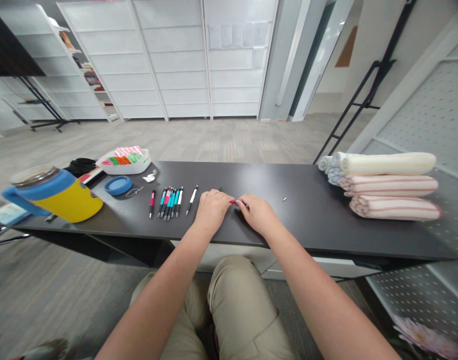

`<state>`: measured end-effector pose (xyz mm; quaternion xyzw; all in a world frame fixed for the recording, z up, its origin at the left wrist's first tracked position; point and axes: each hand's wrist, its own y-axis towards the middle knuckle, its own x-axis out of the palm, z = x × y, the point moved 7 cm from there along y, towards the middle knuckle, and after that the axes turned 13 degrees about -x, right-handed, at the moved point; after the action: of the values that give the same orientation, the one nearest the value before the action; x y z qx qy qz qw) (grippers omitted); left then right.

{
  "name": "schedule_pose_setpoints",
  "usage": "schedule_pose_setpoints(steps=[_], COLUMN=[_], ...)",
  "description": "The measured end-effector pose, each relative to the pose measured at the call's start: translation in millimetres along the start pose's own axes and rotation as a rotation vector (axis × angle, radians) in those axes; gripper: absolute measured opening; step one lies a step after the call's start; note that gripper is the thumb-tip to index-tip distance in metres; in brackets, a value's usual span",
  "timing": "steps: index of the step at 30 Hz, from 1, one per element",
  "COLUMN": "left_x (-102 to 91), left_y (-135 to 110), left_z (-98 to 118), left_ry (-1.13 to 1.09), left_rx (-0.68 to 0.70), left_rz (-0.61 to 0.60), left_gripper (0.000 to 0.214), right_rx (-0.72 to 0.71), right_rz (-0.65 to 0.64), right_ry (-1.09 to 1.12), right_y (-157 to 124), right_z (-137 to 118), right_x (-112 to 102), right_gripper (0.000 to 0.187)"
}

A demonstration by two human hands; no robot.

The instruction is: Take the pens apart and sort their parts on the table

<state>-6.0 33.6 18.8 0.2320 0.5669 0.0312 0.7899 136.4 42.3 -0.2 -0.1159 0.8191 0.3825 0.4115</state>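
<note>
Both hands meet over the middle of the dark desk, in front of me. My left hand (212,209) is closed around a red pen (232,201), of which only a short red bit shows between the hands. My right hand (257,212) pinches the pen's other end with thumb and fingertips. Left of my hands lies a white and black pen (191,200), then a close row of red, teal and white pens (170,202), and a lone red and black pen (152,204). A tiny silver piece (285,199) rests to the right.
On the desk's (307,225) left are a yellow and blue jug (69,197), a blue lid (118,185), crumpled white tissue (149,177) and a white basket (127,167) of colourful packets. Rolled towels (390,186) are stacked at the right end. White cabinets (176,60) stand behind.
</note>
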Motion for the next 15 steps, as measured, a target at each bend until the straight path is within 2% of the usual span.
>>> schedule_pose_setpoints(steps=[6, 9, 14, 15], left_x=[-0.7, -0.3, -0.2, -0.3], left_y=[0.4, 0.1, -0.7, -0.8], left_z=[-0.6, -1.1, -0.4, 0.0], left_ry=[-0.004, -0.011, -0.002, -0.003], left_rx=[-0.009, -0.009, -0.002, 0.002], left_rz=[0.009, 0.014, 0.011, 0.011], left_gripper=[0.014, 0.015, 0.013, 0.013], right_rx=[0.018, 0.013, 0.004, 0.0], right_rz=[-0.011, -0.024, -0.04, -0.051], right_ry=[-0.02, -0.032, -0.05, -0.061], right_y=[-0.9, -1.0, 0.0, 0.3], right_z=[0.2, -0.7, -2.0, -2.4], right_x=[0.4, 0.8, 0.8, 1.4], right_gripper=[0.008, 0.014, 0.011, 0.016])
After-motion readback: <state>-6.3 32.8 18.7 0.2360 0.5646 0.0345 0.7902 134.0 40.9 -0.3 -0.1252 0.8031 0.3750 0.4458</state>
